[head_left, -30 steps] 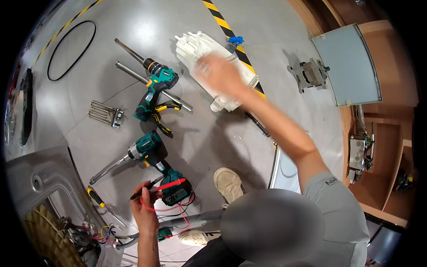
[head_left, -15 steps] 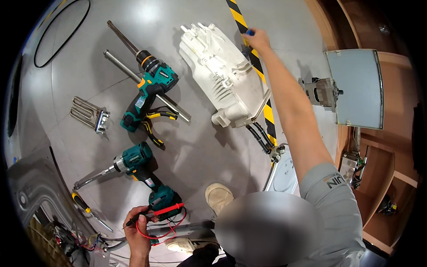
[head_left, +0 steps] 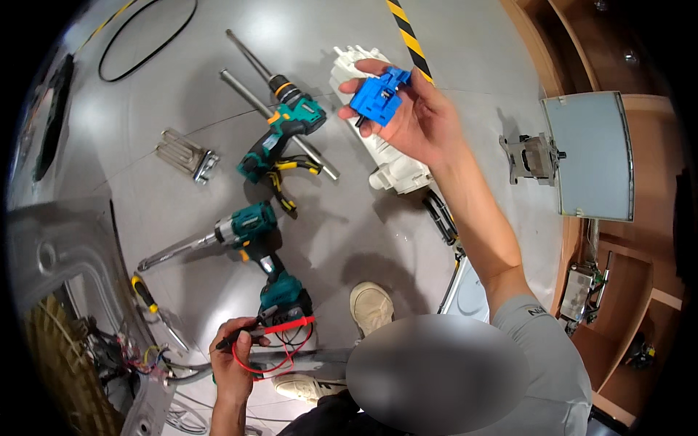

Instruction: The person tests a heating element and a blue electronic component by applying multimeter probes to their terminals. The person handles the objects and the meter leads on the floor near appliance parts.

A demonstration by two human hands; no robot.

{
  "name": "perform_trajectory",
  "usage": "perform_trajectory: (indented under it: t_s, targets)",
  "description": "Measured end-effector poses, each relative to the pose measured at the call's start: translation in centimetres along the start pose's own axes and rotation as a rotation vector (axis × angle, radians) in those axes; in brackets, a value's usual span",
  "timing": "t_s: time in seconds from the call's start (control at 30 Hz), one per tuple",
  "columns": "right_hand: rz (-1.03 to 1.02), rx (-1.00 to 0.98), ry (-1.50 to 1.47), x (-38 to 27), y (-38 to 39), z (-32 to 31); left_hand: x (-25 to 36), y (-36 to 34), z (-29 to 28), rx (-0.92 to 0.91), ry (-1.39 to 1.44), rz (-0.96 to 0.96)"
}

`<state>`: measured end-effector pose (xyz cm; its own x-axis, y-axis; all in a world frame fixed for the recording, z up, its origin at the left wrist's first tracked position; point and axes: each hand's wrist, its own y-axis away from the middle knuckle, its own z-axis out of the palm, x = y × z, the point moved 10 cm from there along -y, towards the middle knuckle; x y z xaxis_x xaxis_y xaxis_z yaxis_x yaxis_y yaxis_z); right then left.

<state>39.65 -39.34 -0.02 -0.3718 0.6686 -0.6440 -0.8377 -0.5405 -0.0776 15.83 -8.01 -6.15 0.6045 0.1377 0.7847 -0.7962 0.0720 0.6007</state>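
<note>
A flat grey screen (head_left: 590,155) lies at three o'clock on the wooden bench, a rectangle with a pale rim and a blank face, its metal mount (head_left: 533,157) just beside its nine o'clock edge. Black-and-yellow striped tape (head_left: 408,35) runs across the floor at twelve o'clock. No packages or labels show.

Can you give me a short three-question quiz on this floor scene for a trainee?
1. True or false: the right hand holds a blue plastic part.
2. What does the left hand grip? A) red and black test probes B) a hammer C) a tape roll
3. How many teal power drills lie on the floor?

Key: 1 true. 2 A. 3 two: the upper teal drill and the lower teal drill.
</note>
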Motion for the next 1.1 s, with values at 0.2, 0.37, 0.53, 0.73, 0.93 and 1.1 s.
perform_trajectory:
  t_s: [0.2,0.37,0.53,0.73,0.93,1.1]
  targets:
    - [0.068,-0.104,-0.152,4.0,-0.5,9.0,1.2,3.3,-1.5,-0.008,0.057,0.086]
    - [0.112,-0.086,-0.197,7.1,-0.2,14.0,1.5,5.2,-2.8,0.027,0.13,0.129]
    - [0.106,-0.096,-0.004,9.7,0.2,18.1,1.3,6.6,-4.3,0.018,0.152,0.185]
    - [0.121,-0.11,0.238,11.8,0.9,21.2,2.4,8.0,-5.1,-0.018,0.146,0.233]
    - [0.118,-0.109,0.346,12.2,1.0,22.4,3.2,8.5,-5.2,-0.05,0.179,0.281]
    - [0.1,-0.12,0.385,12.0,1.4,22.7,3.0,8.5,-4.9,-0.069,0.176,0.273]
